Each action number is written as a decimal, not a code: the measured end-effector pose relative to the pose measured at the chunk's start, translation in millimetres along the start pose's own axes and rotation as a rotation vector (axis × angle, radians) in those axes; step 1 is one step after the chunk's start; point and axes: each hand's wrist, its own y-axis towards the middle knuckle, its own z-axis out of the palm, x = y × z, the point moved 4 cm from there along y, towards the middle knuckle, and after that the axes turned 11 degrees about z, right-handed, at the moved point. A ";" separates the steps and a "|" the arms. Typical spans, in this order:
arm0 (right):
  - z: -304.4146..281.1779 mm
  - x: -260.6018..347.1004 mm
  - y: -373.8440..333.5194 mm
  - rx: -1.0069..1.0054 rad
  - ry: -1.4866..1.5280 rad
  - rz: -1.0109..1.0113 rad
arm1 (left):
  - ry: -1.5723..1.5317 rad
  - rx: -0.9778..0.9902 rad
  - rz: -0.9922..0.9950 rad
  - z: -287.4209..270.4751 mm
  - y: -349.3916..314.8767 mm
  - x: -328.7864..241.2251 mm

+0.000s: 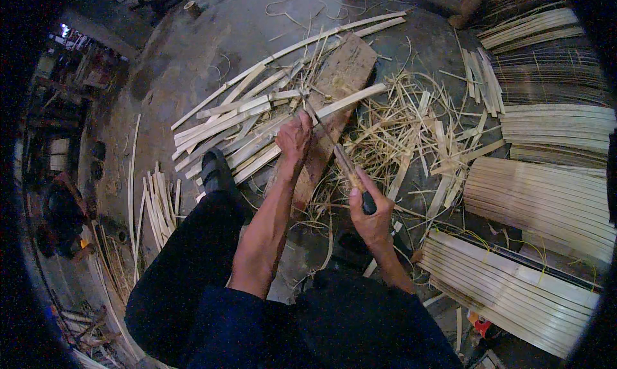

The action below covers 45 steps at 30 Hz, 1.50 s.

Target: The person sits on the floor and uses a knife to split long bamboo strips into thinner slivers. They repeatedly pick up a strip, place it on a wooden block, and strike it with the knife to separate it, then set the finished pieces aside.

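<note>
My left hand is closed around a pale bamboo strip, one end of which sticks out to the right over a wooden board. In my right hand is a long knife with a dark-ended handle. Its narrow blade slants up and left, the tip beside my left hand's fingers, close to the strip; whether it touches is too fine to tell. Left of my left hand lies a pile of split bamboo strips, some under my wrist.
Tangled bamboo shavings cover the floor right of the board. Bundles of flat slats line the right side. My sandalled foot rests against the strip pile. More strips lie at left. Part of another person's limb shows at the top right.
</note>
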 end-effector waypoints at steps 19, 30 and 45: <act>-54.6 12.5 35.1 -0.228 -0.683 -0.314 | -0.158 0.535 0.611 -83.3 0.0 -90.9; 54.0 -16.3 24.3 0.179 -0.400 -0.277 | -0.628 0.180 0.472 -218.3 116.2 -163.0; -152.5 29.6 202.6 -0.396 -1.008 -0.331 | 0.051 0.430 0.175 -241.8 -22.8 131.0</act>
